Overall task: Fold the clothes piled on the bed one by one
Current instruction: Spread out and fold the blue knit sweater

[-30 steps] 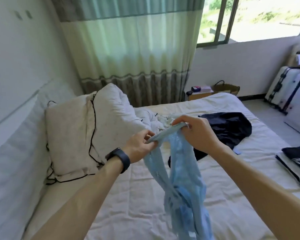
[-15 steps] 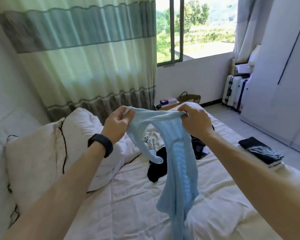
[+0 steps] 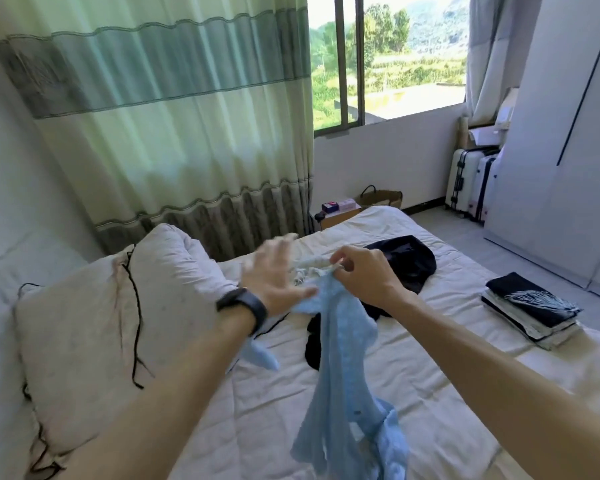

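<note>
A light blue knitted garment (image 3: 340, 368) hangs in the air over the white bed (image 3: 413, 382). My right hand (image 3: 364, 275) pinches its top edge. My left hand (image 3: 274, 275), blurred, is spread with straight fingers just left of the garment, its thumb near the fabric; it holds nothing. Behind the hands lie a dark garment (image 3: 406, 261) and some pale crumpled clothes (image 3: 309, 268), partly hidden by my hands. A stack of folded clothes (image 3: 534, 306) sits at the bed's right edge.
Two white pillows (image 3: 94, 327) with black piping lean at the left by the headboard. A curtain (image 3: 174, 133) and window are behind the bed. A basket (image 3: 381, 197), suitcases (image 3: 471, 181) and a wardrobe (image 3: 561, 140) stand at the right.
My left hand has let go of the blue garment's top edge and spread open. Both hands have come lower; the garment now hangs from my right hand alone.
</note>
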`<move>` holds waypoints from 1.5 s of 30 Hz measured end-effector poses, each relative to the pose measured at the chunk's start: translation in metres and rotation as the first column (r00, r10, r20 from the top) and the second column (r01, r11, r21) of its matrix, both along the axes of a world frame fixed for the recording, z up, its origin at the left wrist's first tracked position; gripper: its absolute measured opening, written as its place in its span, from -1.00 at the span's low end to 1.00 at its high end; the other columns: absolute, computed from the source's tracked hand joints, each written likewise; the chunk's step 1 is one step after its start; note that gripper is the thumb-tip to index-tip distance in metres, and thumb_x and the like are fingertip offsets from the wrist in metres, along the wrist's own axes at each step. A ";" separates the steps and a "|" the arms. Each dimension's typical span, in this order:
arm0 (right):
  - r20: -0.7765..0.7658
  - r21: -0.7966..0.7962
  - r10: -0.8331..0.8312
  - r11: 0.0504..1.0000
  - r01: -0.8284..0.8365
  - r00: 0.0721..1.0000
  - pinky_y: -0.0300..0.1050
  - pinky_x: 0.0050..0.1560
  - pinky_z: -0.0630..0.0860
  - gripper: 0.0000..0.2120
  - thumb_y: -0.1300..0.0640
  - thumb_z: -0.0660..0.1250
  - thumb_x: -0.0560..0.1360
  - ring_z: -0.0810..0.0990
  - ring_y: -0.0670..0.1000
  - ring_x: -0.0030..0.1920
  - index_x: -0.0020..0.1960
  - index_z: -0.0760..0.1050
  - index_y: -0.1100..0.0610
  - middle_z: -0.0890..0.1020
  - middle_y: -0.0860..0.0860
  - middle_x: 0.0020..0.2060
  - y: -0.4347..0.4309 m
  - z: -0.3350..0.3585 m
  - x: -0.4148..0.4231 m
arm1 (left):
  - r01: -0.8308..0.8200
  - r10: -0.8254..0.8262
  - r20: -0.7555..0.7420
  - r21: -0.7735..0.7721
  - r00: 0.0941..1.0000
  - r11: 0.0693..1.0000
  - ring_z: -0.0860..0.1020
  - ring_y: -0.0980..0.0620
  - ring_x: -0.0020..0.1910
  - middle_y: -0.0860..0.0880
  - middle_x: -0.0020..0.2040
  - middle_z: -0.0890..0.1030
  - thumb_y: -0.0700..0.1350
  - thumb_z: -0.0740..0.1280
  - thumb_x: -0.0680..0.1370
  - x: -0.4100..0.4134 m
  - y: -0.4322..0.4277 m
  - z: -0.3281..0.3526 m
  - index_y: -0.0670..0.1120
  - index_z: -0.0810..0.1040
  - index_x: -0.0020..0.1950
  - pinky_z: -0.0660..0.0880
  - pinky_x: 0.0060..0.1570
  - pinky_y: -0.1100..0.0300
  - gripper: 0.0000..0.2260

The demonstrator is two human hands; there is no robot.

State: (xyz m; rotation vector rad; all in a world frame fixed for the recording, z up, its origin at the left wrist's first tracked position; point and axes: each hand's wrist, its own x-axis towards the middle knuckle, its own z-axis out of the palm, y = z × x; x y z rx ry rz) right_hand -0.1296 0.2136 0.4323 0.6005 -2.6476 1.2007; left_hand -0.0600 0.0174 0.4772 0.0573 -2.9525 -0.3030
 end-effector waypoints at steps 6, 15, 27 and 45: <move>-0.106 -0.388 -0.008 0.921 -0.034 0.994 -0.30 -0.15 0.60 -0.80 -0.01 0.51 0.40 0.68 -0.20 -0.14 -0.06 0.54 -0.21 0.69 -0.30 -0.15 -0.017 0.018 0.026 | 0.213 -0.168 -0.139 0.451 0.976 0.867 0.57 0.02 -0.16 0.01 -0.21 0.64 -0.06 0.44 0.55 -0.018 0.018 -0.002 0.06 0.63 -0.12 0.48 -0.15 0.15 -0.94; 0.284 -0.330 0.230 0.935 -0.130 0.931 0.09 0.05 0.58 -0.84 0.12 0.55 0.48 0.66 -0.02 -0.06 0.05 0.69 0.07 0.72 0.10 -0.07 0.000 -0.053 0.025 | 0.346 -0.029 -0.419 0.705 0.907 0.619 0.58 0.27 -0.19 0.24 -0.21 0.66 -0.17 0.42 0.57 0.004 -0.058 0.075 0.20 0.65 -0.12 0.57 -0.10 0.30 -0.76; -0.162 -0.056 0.280 0.955 -0.292 0.946 -0.21 -0.25 0.51 -0.83 -0.09 0.55 0.41 0.58 -0.11 -0.26 -0.23 0.57 -0.12 0.65 -0.15 -0.33 -0.098 0.072 0.045 | 0.183 -0.145 -0.129 0.360 0.981 0.915 0.48 0.39 0.05 0.33 0.03 0.59 0.09 0.56 0.42 0.052 -0.088 0.035 0.21 0.61 0.22 0.39 0.12 0.32 -0.62; 0.082 0.027 0.216 0.976 -0.218 0.973 -0.27 -0.30 0.34 -0.73 0.12 0.45 0.56 0.46 -0.05 -0.32 -0.25 0.44 -0.01 0.50 -0.09 -0.37 -0.076 -0.027 0.042 | 0.096 0.014 -0.262 0.402 0.965 0.911 0.53 0.25 -0.23 0.22 -0.23 0.64 -0.17 0.53 0.47 0.097 -0.182 0.091 0.12 0.61 -0.17 0.44 -0.11 0.35 -0.80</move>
